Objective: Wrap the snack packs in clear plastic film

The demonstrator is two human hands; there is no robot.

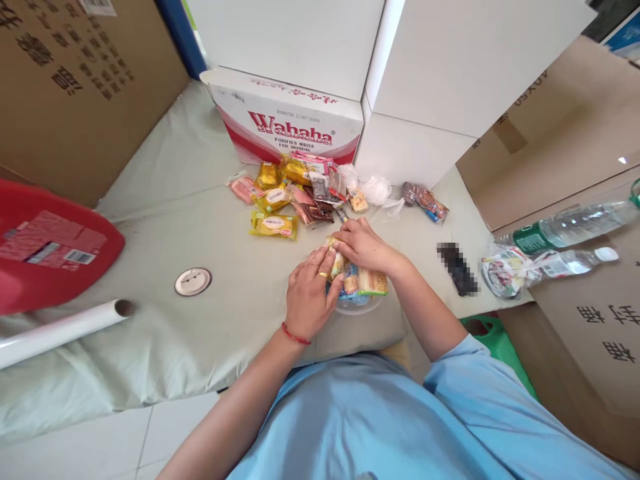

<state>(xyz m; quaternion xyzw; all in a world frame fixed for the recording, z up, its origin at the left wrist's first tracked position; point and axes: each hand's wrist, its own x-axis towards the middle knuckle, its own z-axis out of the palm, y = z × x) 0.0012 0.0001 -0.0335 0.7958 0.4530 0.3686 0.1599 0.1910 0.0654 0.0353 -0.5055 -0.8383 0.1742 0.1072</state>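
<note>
My left hand [310, 290] and my right hand [363, 245] meet over a clear bowl [357, 305] of wrapped snacks at the near edge of the cloth-covered table [200, 227]. Both hands pinch a small yellow snack packet [336, 259] between them. A wafer packet [373, 282] lies in the bowl under my right wrist. Beyond my hands lies a pile of snack packets [295, 190], with a yellow packet [274, 225] nearest to the left.
A Wahaha water carton [285, 120] and white boxes [450, 73] stand behind the pile. A dark phone [457, 268], a bagged item [503, 270] and water bottles [575, 227] lie right. A red stool [45, 247] and white tube [60, 330] are left. Cardboard boxes flank the table.
</note>
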